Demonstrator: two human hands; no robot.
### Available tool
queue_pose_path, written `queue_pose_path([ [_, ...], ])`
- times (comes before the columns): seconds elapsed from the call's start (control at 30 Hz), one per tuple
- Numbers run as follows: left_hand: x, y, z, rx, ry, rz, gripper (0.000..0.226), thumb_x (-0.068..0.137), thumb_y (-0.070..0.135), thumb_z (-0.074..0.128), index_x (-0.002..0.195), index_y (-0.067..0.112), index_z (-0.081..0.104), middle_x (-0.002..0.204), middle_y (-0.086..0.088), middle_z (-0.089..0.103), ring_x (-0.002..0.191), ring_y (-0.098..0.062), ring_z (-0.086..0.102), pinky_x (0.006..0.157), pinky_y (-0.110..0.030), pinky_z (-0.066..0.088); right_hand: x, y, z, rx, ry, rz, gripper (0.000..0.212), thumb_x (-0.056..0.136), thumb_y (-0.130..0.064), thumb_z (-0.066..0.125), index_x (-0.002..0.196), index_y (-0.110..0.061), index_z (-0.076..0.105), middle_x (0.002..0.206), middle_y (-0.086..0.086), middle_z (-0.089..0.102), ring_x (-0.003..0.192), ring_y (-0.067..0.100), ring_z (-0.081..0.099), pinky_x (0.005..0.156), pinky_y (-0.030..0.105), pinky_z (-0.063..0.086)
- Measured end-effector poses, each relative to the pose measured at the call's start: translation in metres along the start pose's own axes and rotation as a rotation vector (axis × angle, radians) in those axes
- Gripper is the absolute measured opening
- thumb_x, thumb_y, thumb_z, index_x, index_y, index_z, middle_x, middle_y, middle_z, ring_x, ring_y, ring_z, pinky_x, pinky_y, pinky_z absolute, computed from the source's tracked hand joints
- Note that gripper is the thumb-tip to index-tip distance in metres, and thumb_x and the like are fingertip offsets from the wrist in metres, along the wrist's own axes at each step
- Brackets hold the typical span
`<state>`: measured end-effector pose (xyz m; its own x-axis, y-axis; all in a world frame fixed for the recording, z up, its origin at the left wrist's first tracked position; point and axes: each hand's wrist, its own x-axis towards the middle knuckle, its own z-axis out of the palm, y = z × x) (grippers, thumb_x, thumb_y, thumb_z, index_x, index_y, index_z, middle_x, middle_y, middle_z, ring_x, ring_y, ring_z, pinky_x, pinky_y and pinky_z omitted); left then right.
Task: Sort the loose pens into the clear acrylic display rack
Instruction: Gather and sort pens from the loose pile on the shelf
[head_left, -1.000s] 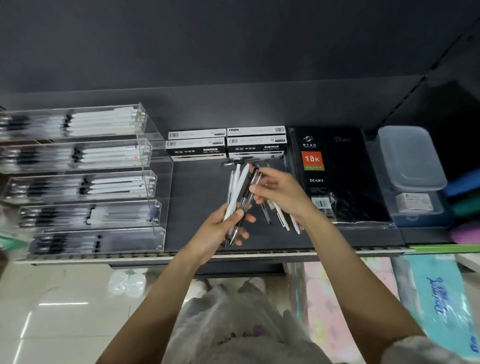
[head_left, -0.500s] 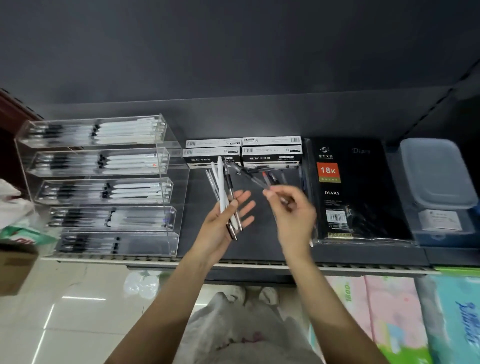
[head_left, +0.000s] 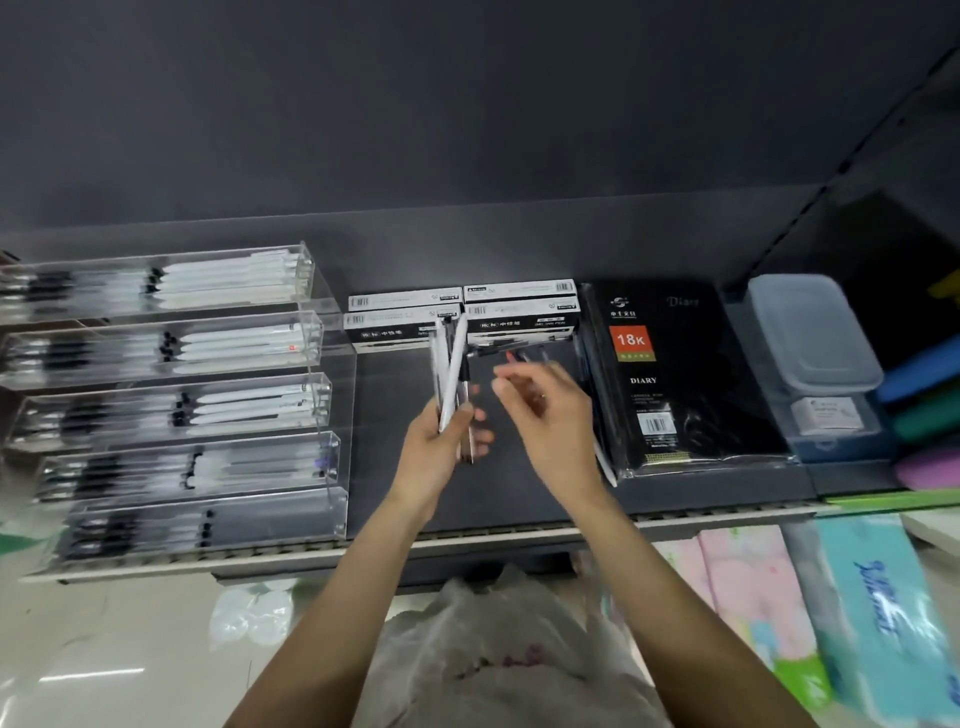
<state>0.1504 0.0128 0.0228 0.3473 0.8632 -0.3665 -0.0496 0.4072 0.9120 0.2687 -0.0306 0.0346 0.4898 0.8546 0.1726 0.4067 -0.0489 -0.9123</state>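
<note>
Motion blur smears the right hand so its fingertips' hold is unreadable, and the acrylic rack, left of both hands, is cut by the frame edge.

A single head-worn wide-angle camera looks forward and down onto a dark shop shelf from close range. Both forearms reach up into frame from the bottom edge.

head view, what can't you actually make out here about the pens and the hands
- Right hand: motion blur in the head view; whether its fingers pinch a pen is unclear.
- Bundle of pens in the left hand: overlapping, so the count is unreadable.
- Acrylic rack: left end cut off by the frame edge; pens inside smeared.
- Loose pens on the shelf: partly hidden behind the right hand.
</note>
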Motion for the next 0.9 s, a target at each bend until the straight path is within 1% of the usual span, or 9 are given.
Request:
queue_pose_path([
  [0.07, -0.006, -0.001, -0.006, 0.137, -0.035, 0.054, 0.016, 0.098, 0.01, 0.047, 0.097, 0.022, 0.058, 0.081, -0.001, 0.062, 0.056, -0.005, 0.059, 0.055, -0.018, 0.05, 0.02, -0.013, 0.0, 0.082, -0.066, 0.084, 0.016, 0.086, -0.02, 0.067, 0.102, -0.019, 0.065, 0.075, -0.007, 0.06, 0.064, 0.003, 0.055, 0.066, 0.022, 0.045],
  [0.13, -0.011, -0.002, -0.012, 0.202, -0.084, 0.085, 0.016, 0.099, 0.01, 0.046, 0.101, 0.022, 0.057, 0.081, 0.001, 0.062, 0.055, -0.005, 0.056, 0.054, -0.017, 0.047, 0.036, -0.02, 0.003, 0.073, -0.123, 0.11, 0.025, 0.085, -0.025, 0.068, 0.107, -0.019, 0.059, 0.068, -0.008, 0.056, 0.06, 0.011, 0.053, 0.06, 0.027, 0.043],
  [0.27, -0.02, -0.002, -0.022, 0.231, -0.105, 0.121, 0.018, 0.099, 0.008, 0.044, 0.1, 0.023, 0.056, 0.08, 0.002, 0.062, 0.055, -0.004, 0.056, 0.054, -0.016, 0.046, 0.042, -0.031, 0.009, 0.092, -0.263, 0.1, 0.032, 0.083, -0.021, 0.07, 0.11, -0.017, 0.053, 0.075, -0.002, 0.058, 0.059, 0.014, 0.059, 0.051, 0.025, 0.048],
  [0.37, -0.023, 0.001, -0.027, 0.21, -0.09, 0.121, 0.018, 0.099, 0.007, 0.044, 0.098, 0.021, 0.055, 0.079, 0.002, 0.062, 0.053, -0.004, 0.054, 0.053, -0.016, 0.045, 0.037, -0.035, 0.016, 0.131, -0.277, 0.085, 0.028, 0.083, -0.011, 0.07, 0.106, -0.01, 0.054, 0.077, 0.003, 0.061, 0.059, 0.01, 0.062, 0.057, 0.022, 0.052],
  [0.5, -0.024, 0.005, -0.035, 0.213, -0.128, 0.082, 0.014, 0.098, 0.009, 0.047, 0.098, 0.019, 0.056, 0.077, 0.001, 0.06, 0.051, -0.007, 0.049, 0.053, -0.021, 0.045, 0.039, -0.031, 0.019, 0.109, -0.278, 0.084, 0.019, 0.083, -0.007, 0.068, 0.1, -0.008, 0.059, 0.076, 0.001, 0.063, 0.057, 0.005, 0.061, 0.061, 0.02, 0.052],
  [0.57, -0.025, 0.005, -0.038, 0.147, -0.177, 0.037, 0.01, 0.098, 0.016, 0.049, 0.103, 0.018, 0.058, 0.075, 0.002, 0.055, 0.052, -0.008, 0.046, 0.053, -0.022, 0.044, 0.041, -0.031, 0.02, 0.075, -0.341, 0.088, 0.02, 0.083, -0.005, 0.067, 0.101, -0.007, 0.059, 0.079, 0.001, 0.063, 0.059, 0.006, 0.061, 0.062, 0.019, 0.051],
  [0.7, -0.025, 0.004, -0.042, -0.019, -0.216, -0.059, 0.025, 0.099, 0.028, 0.043, 0.11, 0.013, 0.06, 0.073, 0.004, 0.052, 0.053, -0.008, 0.043, 0.051, -0.021, 0.041, 0.045, -0.034, 0.021, -0.04, -0.432, 0.074, 0.026, 0.084, -0.007, 0.066, 0.108, -0.01, 0.057, 0.085, 0.003, 0.064, 0.065, 0.012, 0.063, 0.069, 0.025, 0.055],
  [0.83, -0.021, 0.002, -0.044, 0.027, -0.283, -0.087, 0.025, 0.099, 0.025, 0.044, 0.116, 0.014, 0.058, 0.076, 0.004, 0.052, 0.057, -0.007, 0.046, 0.058, -0.023, 0.044, 0.053, -0.039, 0.014, -0.243, -0.521, 0.002, 0.041, 0.088, -0.021, 0.064, 0.126, -0.022, 0.049, 0.08, 0.002, 0.065, 0.063, 0.01, 0.064, 0.069, 0.021, 0.051],
  [0.9, -0.02, 0.002, -0.044, 0.092, -0.308, -0.083, 0.026, 0.098, 0.024, 0.045, 0.12, 0.014, 0.057, 0.078, 0.004, 0.052, 0.057, -0.006, 0.047, 0.06, -0.023, 0.046, 0.06, -0.041, 0.012, -0.367, -0.583, -0.022, 0.039, 0.091, -0.029, 0.059, 0.129, -0.027, 0.05, 0.075, -0.001, 0.065, 0.059, 0.008, 0.063, 0.065, 0.018, 0.05],
])
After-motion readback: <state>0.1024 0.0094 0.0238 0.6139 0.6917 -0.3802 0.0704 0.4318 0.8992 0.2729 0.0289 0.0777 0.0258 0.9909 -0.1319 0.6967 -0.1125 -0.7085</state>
